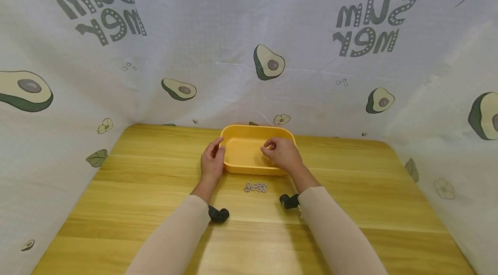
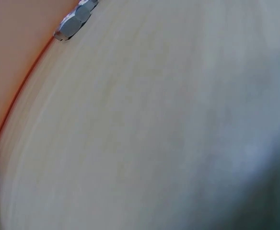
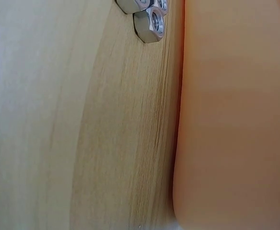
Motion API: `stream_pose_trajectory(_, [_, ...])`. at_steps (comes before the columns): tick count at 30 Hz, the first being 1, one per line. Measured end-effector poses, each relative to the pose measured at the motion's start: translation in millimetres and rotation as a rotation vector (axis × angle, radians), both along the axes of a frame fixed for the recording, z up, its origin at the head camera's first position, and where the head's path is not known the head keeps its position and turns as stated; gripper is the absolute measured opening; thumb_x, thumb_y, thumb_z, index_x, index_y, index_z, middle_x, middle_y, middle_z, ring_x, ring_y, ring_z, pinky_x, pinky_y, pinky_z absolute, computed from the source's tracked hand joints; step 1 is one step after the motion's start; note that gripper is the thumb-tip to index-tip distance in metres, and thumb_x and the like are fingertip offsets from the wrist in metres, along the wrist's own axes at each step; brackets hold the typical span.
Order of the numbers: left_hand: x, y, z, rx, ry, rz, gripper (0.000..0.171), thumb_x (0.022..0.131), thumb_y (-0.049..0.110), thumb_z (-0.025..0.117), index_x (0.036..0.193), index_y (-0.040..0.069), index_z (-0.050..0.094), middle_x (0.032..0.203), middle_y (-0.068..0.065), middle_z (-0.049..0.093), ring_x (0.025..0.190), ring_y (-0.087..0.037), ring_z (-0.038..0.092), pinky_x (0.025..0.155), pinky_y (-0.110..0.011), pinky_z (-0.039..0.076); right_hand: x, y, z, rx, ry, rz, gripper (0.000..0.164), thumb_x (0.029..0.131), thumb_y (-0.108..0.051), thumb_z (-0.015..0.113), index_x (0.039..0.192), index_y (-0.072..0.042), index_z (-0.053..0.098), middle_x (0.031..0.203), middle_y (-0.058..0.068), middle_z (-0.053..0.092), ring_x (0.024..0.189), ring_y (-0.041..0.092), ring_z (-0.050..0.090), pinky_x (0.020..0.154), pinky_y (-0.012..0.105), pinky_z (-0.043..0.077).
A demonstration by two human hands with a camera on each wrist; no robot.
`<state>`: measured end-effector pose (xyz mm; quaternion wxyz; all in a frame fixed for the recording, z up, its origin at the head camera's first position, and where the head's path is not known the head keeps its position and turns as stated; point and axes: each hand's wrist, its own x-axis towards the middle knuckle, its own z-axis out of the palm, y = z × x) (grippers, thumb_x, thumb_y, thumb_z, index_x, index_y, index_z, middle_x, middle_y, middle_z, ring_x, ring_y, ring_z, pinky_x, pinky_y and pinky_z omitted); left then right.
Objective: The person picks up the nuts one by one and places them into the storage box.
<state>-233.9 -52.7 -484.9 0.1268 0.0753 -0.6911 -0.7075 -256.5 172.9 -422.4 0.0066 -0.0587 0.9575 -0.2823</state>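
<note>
Against the left wall of a yellow plastic tray (image 1: pixel 245 169), my left hand (image 1: pixel 212 164) rests with its fingertips at the rim and its thumb along the outside. My right hand (image 1: pixel 285 154) is over the tray's right part, thumb and index fingertips brought close together; I cannot tell whether something small is between them. Several metal hex nuts (image 1: pixel 256 187) lie grouped on the table in front of the tray. In the left wrist view nuts (image 2: pixel 73 23) show at the upper left edge; the right wrist view has nuts (image 3: pixel 149 24) near the tray's wall (image 3: pixel 236 120).
The wooden table (image 1: pixel 155 188) carries the tray near its back edge. Behind it hangs a white cloth (image 1: pixel 225 89) printed with avocados. Black wrist-worn devices (image 1: pixel 218 215) sit under both forearms, low over the table.
</note>
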Motion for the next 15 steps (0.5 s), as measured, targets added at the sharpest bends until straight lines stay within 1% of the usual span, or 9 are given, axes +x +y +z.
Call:
stream_pose_trajectory(6, [-0.1,-1.0,-1.1,0.015,-0.006,-0.010,0.035,0.102,0.015,0.058,0.136,0.012,0.066,0.148,-0.010,0.058,0.140,-0.026,0.052,0.118,-0.045,0.041,0.2,-0.1,-1.5,-0.010,-0.002,-0.012,0.024,0.094,-0.035,0.071,0.104,-0.013,0.073,0.091,0.005,0.071,0.073,0.018,0.058,0.064,0.027,0.046])
stream_pose_trajectory(11, [0.3,-0.9,-0.7,0.028,-0.006,-0.014,0.035,0.102,0.015,0.058,0.137,0.011,0.065,0.149,-0.011,0.057,0.141,-0.026,0.051,0.119,-0.045,0.040,0.5,0.1,-1.7,-0.011,-0.004,-0.020,0.026,0.096,-0.037,0.069,0.107,-0.013,0.073,0.093,0.005,0.071,0.075,0.018,0.058,0.065,0.026,0.046])
stream_pose_trajectory(15, [0.8,-0.7,-0.1,0.022,-0.006,-0.017,0.036,0.103,0.016,0.058,0.137,0.011,0.065,0.149,-0.010,0.058,0.138,-0.027,0.053,0.117,-0.046,0.042,0.5,-0.3,-2.2,-0.016,0.006,-0.030,0.027,0.096,-0.038,0.068,0.107,-0.013,0.073,0.092,0.005,0.070,0.074,0.019,0.058,0.065,0.027,0.046])
